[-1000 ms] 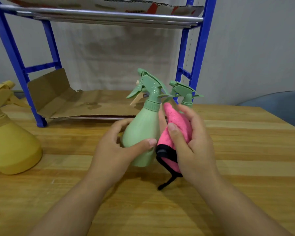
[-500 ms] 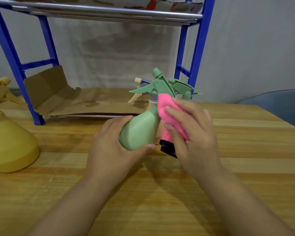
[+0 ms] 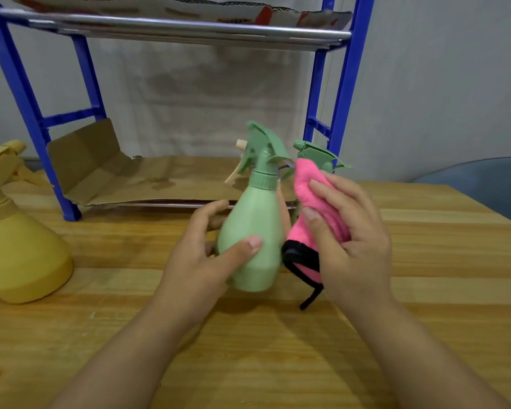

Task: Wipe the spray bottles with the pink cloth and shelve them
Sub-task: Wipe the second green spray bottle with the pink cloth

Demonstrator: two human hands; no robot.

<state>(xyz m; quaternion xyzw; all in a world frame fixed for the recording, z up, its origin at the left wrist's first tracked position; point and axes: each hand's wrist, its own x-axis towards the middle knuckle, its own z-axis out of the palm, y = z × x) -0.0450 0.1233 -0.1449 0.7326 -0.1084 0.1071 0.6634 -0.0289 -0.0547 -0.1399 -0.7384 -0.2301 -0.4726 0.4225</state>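
Note:
My left hand (image 3: 202, 258) grips a light green spray bottle (image 3: 255, 219) by its body, upright just above the wooden table (image 3: 248, 349). My right hand (image 3: 348, 240) holds the pink cloth (image 3: 307, 202) with black trim bunched against the bottle's right side. A second green spray bottle (image 3: 319, 153) stands behind the cloth, mostly hidden, and a beige trigger (image 3: 236, 166) of another bottle shows behind the held one. The blue shelf rack (image 3: 341, 93) stands at the back, its lower shelf lined with cardboard (image 3: 148, 181).
A large yellow spray bottle (image 3: 18, 249) stands at the table's left edge. The rack's upper shelf (image 3: 189, 28) has metal bars and cardboard on it. A grey-blue chair (image 3: 490, 184) sits at the far right, beyond the table.
The green bottle was tilted with its nozzle to the left half a second ago; it is back upright. The cloth has slid from the bottle's neck down to its right side.

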